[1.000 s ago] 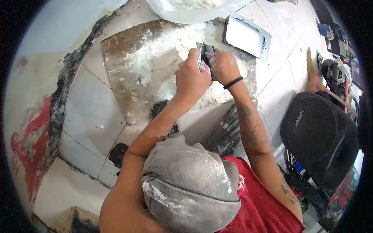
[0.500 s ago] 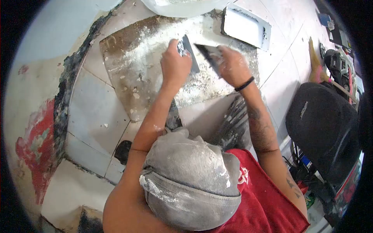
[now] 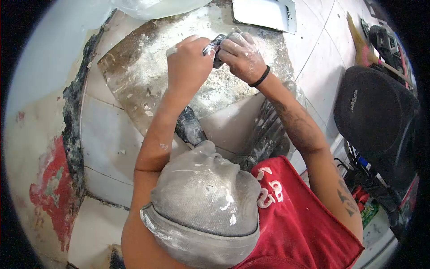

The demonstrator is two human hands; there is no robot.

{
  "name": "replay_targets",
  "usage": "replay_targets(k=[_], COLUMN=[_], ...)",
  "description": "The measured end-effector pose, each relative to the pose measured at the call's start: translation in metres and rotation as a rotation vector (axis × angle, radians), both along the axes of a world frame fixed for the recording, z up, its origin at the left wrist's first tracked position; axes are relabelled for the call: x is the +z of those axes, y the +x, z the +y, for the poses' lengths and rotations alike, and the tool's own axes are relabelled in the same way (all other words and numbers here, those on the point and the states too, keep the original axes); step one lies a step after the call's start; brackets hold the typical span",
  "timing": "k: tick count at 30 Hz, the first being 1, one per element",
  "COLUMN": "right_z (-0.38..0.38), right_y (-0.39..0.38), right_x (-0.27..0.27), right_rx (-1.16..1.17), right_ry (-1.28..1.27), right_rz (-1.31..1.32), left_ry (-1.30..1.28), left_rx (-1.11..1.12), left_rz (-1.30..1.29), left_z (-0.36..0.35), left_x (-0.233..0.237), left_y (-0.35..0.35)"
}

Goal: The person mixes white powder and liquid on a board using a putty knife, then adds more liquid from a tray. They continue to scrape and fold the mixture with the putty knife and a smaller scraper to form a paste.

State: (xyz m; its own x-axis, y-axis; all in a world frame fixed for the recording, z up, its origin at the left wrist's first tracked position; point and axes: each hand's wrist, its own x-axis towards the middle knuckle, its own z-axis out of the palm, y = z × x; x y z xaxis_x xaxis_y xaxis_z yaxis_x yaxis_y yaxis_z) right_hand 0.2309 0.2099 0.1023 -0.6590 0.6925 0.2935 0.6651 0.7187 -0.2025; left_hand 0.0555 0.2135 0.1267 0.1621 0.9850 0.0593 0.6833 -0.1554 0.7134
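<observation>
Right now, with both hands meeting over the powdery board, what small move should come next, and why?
Probably a short wipe of the scraper over the board. The left hand and right hand both grip it where they meet, it looks smeared white, and the powdery board lies right below, so scrapings would land there.

Putty knives (image 3: pixel 215 45) pressing together, blade to blade.
Dark, plaster-smeared, mostly hidden; sitting btwn left hand (image 3: pixel 188 62) & right hand (image 3: pixel 242 56), over powdery board (image 3: pixel 130 67).

white tiled floor (image 3: pixel 112 134), black speaker (image 3: pixel 376 112) at right.
</observation>
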Motion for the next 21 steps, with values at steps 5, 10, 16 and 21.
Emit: replay_targets(k=[5, 10, 16, 21], right_z=[-0.001, -0.003, -0.021, -0.012], right_y=[-0.001, 0.031, 0.065, 0.032], right_x=[0.025, 0.038, -0.003, -0.024], right_rx=[-0.023, -0.207, -0.199, -0.102], right_ry=[0.056, -0.089, -0.449, -0.354], right_rz=[0.146, 0.043, -0.002, -0.267], left_ry=[-0.069, -0.018, -0.01, -0.003], left_rx=[-0.062, 0.085, 0.321, 0.498], left_rz=[0.066, -0.005, -0.126, -0.238], left_z=[0.016, 0.019, 0.003, -0.015], left_x=[-0.011, -0.029, -0.045, -0.074], left_y=[-0.007, -0.021, -0.048, -0.071])
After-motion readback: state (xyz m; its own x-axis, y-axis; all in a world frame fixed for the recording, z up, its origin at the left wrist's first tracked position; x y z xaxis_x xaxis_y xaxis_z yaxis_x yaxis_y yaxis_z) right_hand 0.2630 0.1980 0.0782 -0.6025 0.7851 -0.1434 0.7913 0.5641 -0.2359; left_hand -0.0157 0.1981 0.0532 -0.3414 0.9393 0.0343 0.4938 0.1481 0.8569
